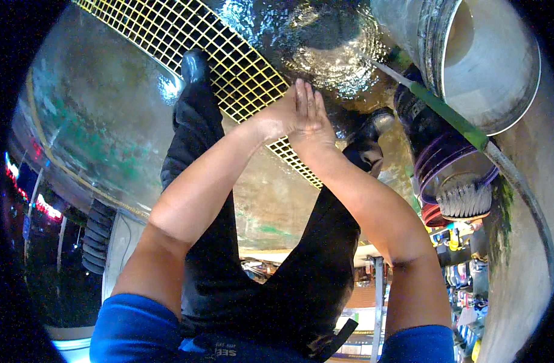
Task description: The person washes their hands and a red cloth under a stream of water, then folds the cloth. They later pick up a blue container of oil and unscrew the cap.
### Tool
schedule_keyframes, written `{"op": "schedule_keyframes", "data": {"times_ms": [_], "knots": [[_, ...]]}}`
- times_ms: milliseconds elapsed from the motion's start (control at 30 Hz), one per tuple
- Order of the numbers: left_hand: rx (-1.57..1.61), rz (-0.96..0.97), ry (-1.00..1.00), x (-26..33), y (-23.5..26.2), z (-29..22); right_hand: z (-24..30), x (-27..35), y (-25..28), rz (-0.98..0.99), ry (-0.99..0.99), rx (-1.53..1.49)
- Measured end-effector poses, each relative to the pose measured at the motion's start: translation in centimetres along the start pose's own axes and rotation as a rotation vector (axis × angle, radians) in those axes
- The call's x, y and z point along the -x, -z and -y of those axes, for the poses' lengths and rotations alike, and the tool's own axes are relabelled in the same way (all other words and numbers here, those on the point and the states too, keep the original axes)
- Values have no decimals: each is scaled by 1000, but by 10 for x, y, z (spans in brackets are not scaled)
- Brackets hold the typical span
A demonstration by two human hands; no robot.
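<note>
My left hand [281,115] and my right hand [315,124] are pressed flat against each other, palm to palm, fingers straight and pointing away from me. Nothing shows between them. They are held out in front of my body, above a yellow grid grating [186,30] set in a wet, shiny floor [95,115]. Below the hands are my black trousers and two black boots, one [195,65] on the grating's edge and one [369,136] to the right of my wrists. Blue sleeves cover my upper arms.
A large round metal vessel [501,66] stands at the upper right. A long green-handled brush [446,112] leans across it, its pale bristles [464,199] beside a dark tub [434,151] with purple bands. Shelves with coloured goods lie at the lower right.
</note>
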State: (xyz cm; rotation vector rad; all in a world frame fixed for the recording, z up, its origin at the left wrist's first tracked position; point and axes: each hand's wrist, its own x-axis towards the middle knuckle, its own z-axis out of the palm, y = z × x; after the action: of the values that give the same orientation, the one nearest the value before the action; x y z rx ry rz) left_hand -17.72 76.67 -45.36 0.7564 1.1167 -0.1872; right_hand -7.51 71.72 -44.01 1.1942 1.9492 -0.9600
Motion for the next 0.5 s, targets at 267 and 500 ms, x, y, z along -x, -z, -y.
{"op": "schedule_keyframes", "data": {"times_ms": [267, 500], "knots": [[-84, -89, 193, -19, -24, 23, 18, -9, -17, 124, -84, -144], [428, 303, 149, -7, 10, 15, 5, 2, 5, 166, 38, 149]]}}
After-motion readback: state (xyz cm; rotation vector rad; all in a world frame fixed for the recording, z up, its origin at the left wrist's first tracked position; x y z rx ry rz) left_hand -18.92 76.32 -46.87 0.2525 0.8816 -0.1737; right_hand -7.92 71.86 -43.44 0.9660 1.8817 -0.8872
